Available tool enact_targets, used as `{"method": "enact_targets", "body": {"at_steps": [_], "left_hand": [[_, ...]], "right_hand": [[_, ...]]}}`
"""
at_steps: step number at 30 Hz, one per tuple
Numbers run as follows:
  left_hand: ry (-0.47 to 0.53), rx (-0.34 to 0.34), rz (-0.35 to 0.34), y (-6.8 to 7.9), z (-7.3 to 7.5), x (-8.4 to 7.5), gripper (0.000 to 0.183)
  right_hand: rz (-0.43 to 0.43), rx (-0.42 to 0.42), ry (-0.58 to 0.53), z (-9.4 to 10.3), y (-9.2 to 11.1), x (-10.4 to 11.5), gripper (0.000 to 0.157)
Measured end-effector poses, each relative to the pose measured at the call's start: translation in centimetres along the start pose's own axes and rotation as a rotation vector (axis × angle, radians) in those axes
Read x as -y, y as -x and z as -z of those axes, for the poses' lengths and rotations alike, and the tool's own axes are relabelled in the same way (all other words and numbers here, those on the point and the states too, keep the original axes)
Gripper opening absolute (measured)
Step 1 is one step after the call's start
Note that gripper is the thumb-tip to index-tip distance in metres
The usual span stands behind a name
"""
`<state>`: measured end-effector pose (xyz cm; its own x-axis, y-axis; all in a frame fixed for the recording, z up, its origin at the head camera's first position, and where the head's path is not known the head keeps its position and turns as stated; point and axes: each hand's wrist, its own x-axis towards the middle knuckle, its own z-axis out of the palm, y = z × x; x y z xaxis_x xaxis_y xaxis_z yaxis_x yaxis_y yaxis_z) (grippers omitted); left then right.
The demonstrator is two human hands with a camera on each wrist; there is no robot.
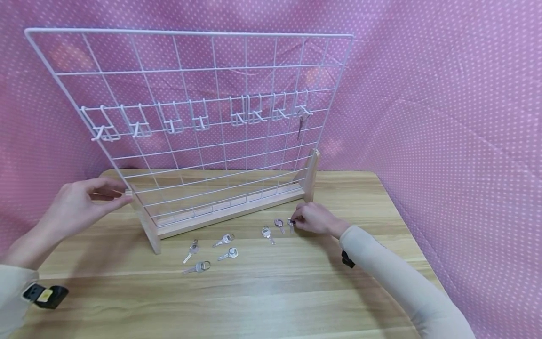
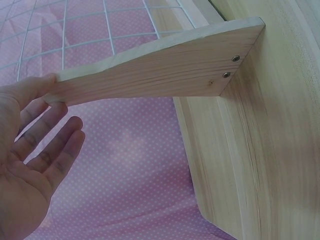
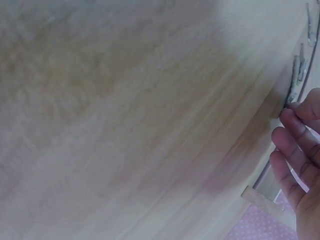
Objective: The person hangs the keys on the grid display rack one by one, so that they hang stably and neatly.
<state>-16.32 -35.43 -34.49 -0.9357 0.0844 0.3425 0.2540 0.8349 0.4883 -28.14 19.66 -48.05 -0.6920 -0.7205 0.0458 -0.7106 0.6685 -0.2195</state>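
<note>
On the table (image 1: 271, 301), right fingers (image 1: 300, 217) pinch a key (image 1: 290, 222).

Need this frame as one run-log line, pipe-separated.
left hand: grips wooden rack side | right hand: pinches key | hung: one key on rightmost hook | on table: six other keys
</note>
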Motion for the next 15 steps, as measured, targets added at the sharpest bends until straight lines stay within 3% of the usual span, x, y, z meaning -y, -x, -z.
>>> {"method": "enact_targets", "body": {"at_steps": [9,15], "left_hand": [[0.010,-0.003,-0.005,0.04,-0.08,-0.09,0.029],[0.018,-0.016,-0.010,0.03,-0.15,0.08,0.027]], "right_hand": [[0.007,0.008,0.016,-0.12,0.31,-0.24,0.018],[0.056,0.014,0.087,-0.06,0.23,-0.09,0.019]]}}
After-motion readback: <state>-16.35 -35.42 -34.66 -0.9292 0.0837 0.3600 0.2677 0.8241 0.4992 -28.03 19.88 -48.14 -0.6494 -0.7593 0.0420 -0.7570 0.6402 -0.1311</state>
